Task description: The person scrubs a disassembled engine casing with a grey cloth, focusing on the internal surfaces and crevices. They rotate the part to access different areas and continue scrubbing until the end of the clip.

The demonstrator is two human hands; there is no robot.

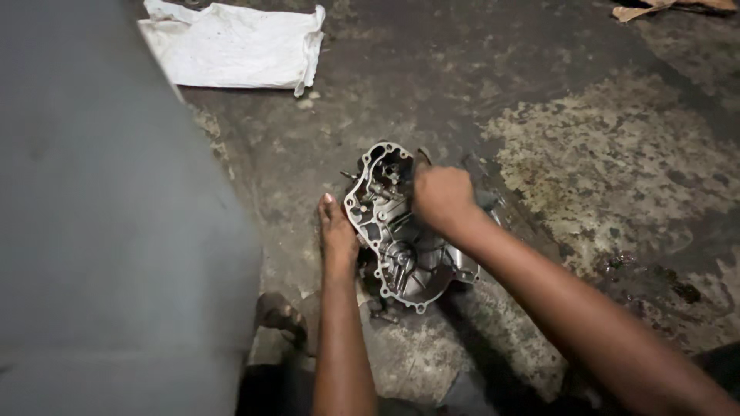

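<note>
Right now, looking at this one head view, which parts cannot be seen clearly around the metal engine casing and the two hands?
- Head view: right hand is a closed fist; anything it grips is hidden by its fingers.
- Upper right of the grey cast-metal engine casing is covered by that fist.
- Left hand covers the casing's left edge.
- A large blurred grey surface blocks the left side.
- Small inner parts are too dark.

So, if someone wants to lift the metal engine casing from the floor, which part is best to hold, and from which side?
Probably by its outer flange, from the two long sides. The engine casing lies flat on the concrete floor, open face up, and its bolt-hole rim gives a firm edge. The left hand already rests against the left rim; the right hand is closed over the upper right part.
</note>
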